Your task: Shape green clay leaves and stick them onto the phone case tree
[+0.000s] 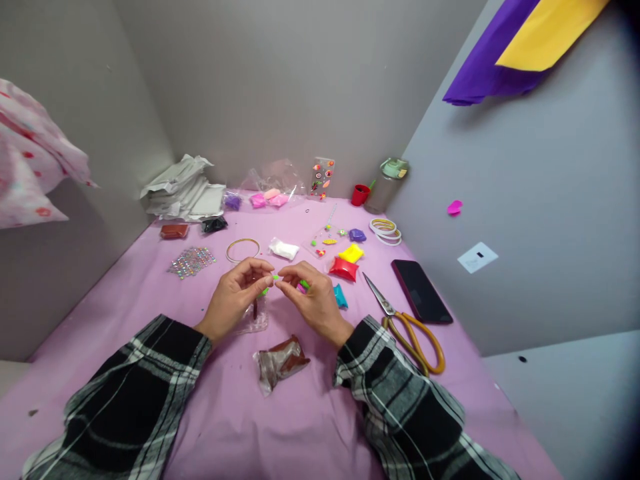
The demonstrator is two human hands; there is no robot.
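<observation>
A tiny bright green piece is pinched between the fingertips of my left hand and my right hand, above the middle of the table. More green and some pink show by my right fingers, partly hidden. Under my left hand lies a clear plastic piece with a dark brown strip on it. Nearer to me is a brown clay packet in clear wrap. A white packet, a red packet, a yellow packet and a teal packet lie around my hands.
Scissors and a phone lie right on the pink cloth. Bangles, a bottle and a red cup stand or lie behind. Rhinestones and stacked white packs are left.
</observation>
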